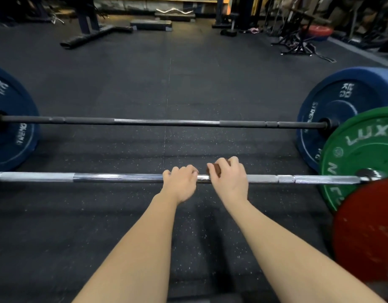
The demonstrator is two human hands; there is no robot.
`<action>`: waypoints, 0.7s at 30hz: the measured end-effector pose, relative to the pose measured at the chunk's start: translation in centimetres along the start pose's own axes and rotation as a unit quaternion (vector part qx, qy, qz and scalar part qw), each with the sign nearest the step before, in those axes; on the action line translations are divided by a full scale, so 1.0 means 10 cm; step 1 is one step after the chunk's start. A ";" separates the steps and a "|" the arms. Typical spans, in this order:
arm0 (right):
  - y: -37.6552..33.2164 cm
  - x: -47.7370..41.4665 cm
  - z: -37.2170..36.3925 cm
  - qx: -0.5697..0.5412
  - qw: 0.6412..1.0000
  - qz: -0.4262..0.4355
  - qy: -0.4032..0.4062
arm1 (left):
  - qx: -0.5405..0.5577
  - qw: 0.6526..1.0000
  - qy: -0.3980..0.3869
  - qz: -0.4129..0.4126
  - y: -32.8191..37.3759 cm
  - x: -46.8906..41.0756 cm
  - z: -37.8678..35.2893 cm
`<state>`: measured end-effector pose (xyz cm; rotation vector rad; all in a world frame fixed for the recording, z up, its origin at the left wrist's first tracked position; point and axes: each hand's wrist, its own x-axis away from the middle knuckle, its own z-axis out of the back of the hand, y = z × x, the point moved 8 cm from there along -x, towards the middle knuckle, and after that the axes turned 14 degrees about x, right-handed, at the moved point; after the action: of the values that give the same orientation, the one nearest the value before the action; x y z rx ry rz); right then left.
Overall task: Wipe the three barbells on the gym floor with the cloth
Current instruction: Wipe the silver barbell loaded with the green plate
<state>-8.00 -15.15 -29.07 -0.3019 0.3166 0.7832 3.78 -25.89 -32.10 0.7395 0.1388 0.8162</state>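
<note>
A silver barbell [114, 178] lies across the floor in front of me, with a green plate [359, 149] on its right end. My left hand [181, 183] grips the bar near its middle, fingers curled over it. Just to the right, my right hand [230, 180] holds a small brown cloth [214, 169] wrapped against the bar. Farther away lies a dark barbell [167, 123] with a blue plate [333, 110] at the right and another blue plate [11, 127] at the left. A red plate [368, 232] stands at the near right; its bar is out of view.
Black rubber flooring [167, 79] stretches beyond the dark barbell. Benches, a rack base [90, 38], a curl bar [174, 11] and a red plate on a stand [317, 31] line the far wall.
</note>
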 end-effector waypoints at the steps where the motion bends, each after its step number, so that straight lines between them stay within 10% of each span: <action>1: -0.11 0.00 -0.01 -0.007 1.000 0.012 -0.006 | 0.032 0.999 0.018 0.000 -0.03 0.01 0.08; 8: 0.00 -0.05 0.01 0.024 0.996 0.078 -0.030 | -0.090 0.992 0.056 0.076 -0.62 0.16 0.45; 14: 0.61 -0.15 0.07 0.060 0.995 -0.063 -0.042 | -0.114 0.989 0.034 0.084 -0.58 0.14 0.38; 21: -0.18 -0.03 -0.03 0.059 0.998 0.010 -0.012 | -0.105 0.991 0.040 0.075 -0.61 0.13 0.35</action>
<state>-6.97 -16.62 -28.93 -0.1791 0.3410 0.7837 9.72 -29.64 -33.23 0.5234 0.0683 0.9885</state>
